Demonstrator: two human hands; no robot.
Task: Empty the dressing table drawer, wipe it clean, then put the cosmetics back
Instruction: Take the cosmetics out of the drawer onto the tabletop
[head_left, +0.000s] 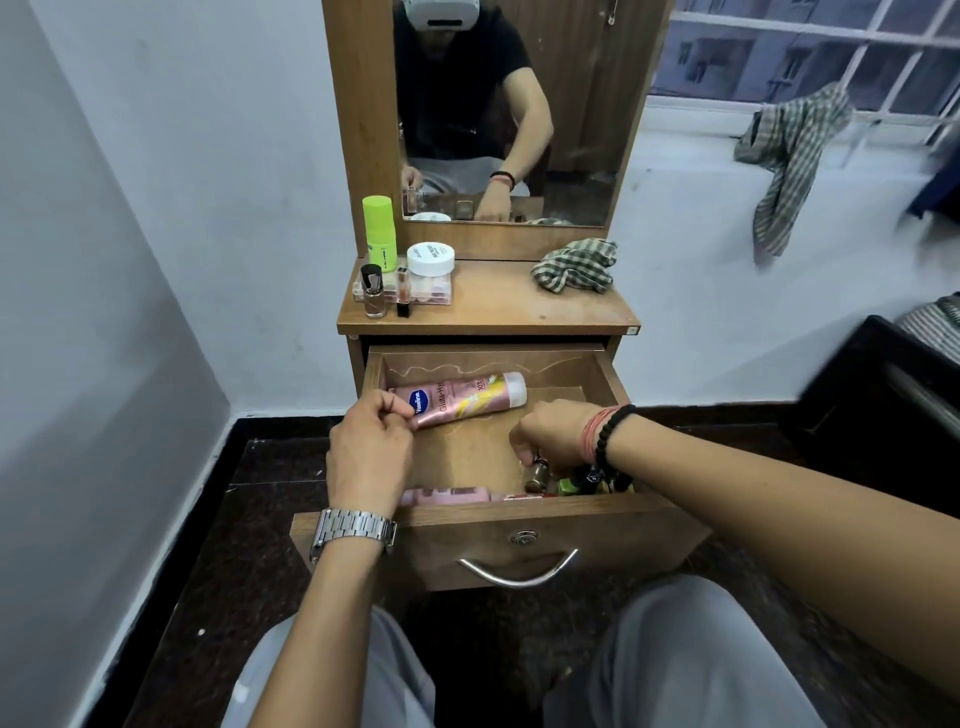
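Observation:
The wooden drawer (597, 371) of the dressing table stands pulled out. A pink lotion tube (467, 397) lies across its back, and my left hand (371, 452) grips the tube's flat end. My right hand (550, 434) reaches into the drawer's front right corner and pinches the cap of a small glass bottle (537, 475). Beside it sit a green bottle (571, 483) and other small dark items, partly hidden by my wrist. A pink flat item (447, 493) lies along the drawer's front wall. A checked cloth (574, 265) lies bunched on the tabletop.
On the tabletop (493, 312), at left, stand a green bottle (379, 234), a white jar (430, 259), a nail polish bottle (374, 291), a lipstick (402, 293) and a clear palette box (431, 291). A mirror (519, 104) rises behind. Another checked cloth (789, 156) hangs at the window.

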